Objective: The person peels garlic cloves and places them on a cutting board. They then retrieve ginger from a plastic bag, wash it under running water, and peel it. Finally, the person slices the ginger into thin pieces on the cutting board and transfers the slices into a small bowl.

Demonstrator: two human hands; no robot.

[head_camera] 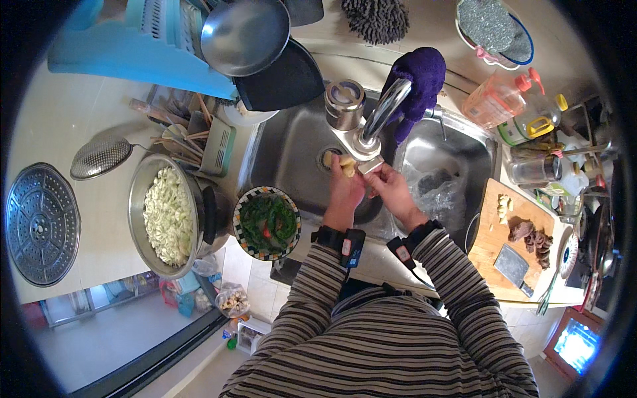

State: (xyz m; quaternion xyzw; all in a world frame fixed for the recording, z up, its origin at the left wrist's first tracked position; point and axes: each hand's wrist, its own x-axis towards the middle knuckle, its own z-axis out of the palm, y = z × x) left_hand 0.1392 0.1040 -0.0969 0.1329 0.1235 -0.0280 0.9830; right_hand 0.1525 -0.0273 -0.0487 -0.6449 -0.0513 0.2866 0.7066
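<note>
My left hand holds pale yellow pieces that look like ginger root above the left basin of a stainless steel sink, near its drain. Close beside it, my right hand grips the flat metal lever at the front of the tap; its fingertips are partly hidden. The chrome spout rises from the tap body, with a cylindrical water filter attached on its left. A purple cloth glove hangs behind the spout. No water stream is visible.
Left of the sink stand a bowl of leafy greens and a steel bowl of chopped pale vegetable. At right, a cutting board bears sliced ginger, dark meat and a cleaver. A plastic bag lies in the right basin.
</note>
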